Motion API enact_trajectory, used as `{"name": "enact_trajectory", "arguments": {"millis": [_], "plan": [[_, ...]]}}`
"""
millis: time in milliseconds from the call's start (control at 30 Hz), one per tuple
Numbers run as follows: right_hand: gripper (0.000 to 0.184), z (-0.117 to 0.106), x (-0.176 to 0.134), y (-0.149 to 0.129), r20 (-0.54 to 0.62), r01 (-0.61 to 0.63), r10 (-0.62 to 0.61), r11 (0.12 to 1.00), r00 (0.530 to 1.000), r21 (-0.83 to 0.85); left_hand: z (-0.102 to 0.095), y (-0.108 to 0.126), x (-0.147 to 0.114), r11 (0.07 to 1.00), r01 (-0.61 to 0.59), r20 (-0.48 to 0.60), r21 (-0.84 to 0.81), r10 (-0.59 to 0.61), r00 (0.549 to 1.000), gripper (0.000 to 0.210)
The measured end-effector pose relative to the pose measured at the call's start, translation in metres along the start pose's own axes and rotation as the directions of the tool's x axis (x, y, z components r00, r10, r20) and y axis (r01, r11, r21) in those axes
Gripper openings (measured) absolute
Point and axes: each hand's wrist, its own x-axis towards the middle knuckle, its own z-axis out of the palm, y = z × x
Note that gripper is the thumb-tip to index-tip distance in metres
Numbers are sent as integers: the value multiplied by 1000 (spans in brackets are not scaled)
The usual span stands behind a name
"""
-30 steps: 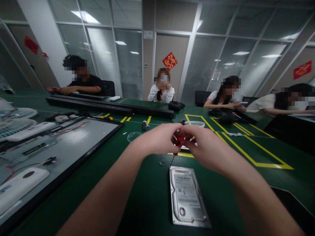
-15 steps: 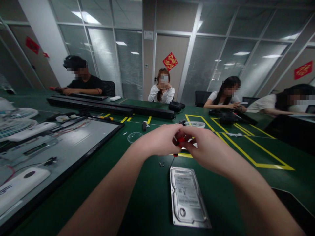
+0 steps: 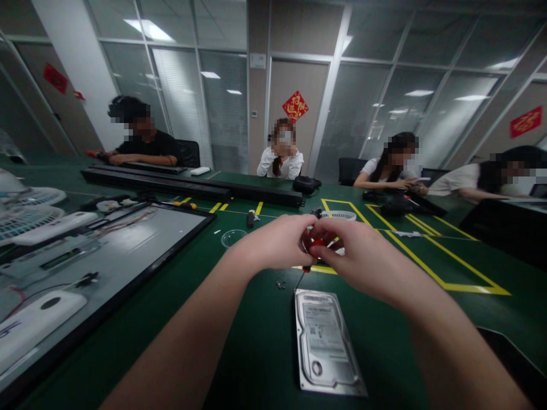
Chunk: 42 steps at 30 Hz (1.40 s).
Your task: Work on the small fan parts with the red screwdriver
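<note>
A screwdriver with a red and black handle is gripped by both hands, its thin shaft slanting down to the far left corner of a hard drive. My left hand wraps the handle from the left. From the right, the fingers of my right hand pinch the same handle, and they partly hide it. The silver hard drive lies flat on the green table, label side up, with neither hand touching it. Several small screws lie just left of the drive's far end.
A large flat panel with parts on it fills the left side. Beyond my hands are a clear round dish, a white basket and long black bars. Several people sit across the table. A dark object lies at right.
Both hands stay on the screwdriver with its tip at the drive's corner. The right hand's fingers have shifted slightly around the handle. The drive has not moved.
</note>
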Motion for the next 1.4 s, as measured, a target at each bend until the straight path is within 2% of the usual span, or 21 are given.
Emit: {"name": "enact_trajectory", "arguments": {"millis": [167,367,533,667,767,833,933,1100,1200,1333,1400], "plan": [[5,3,1,-1,-44,-31,28,997,999,-65,2,-2,0,998,30,15,-54,-29,999,47],[18,7,3,3,-8,-8,8,1000,1000,21,-1,3,-1,996,7,24,-86,-5,1000,45],[10,5,2,-1,-43,-5,4,1000,999,-22,0,1,0,1000,12,-31,-8,-12,999,38],[4,3,2,-1,-32,-24,23,999,999,-35,2,-1,1,999,42,-20,13,-42,999,40],[9,4,2,1,-28,-27,26,999,999,-35,2,0,0,1000,10,-8,-25,-10,1000,47],[20,4,2,3,-11,-20,20,1000,1000,-23,0,1,-1,999,-16,2,-31,16,1000,51],[30,2,2,4,18,-4,4,1000,1000,-1,-1,3,-2,1000,-20,-7,14,20,1000,45],[10,2,0,1,-4,-27,27,999,1000,-29,0,2,0,1000,17,-15,-3,-17,1000,40],[6,3,0,1,-29,-38,37,998,999,-53,1,1,0,1000,17,-19,-13,-18,1000,40],[22,4,0,3,6,-13,13,1000,1000,-15,-1,2,-1,999,-21,-14,-27,21,1000,40],[24,3,0,3,21,-2,1,1000,1000,7,-1,2,-1,999,-26,-12,-29,25,1000,41]]}}
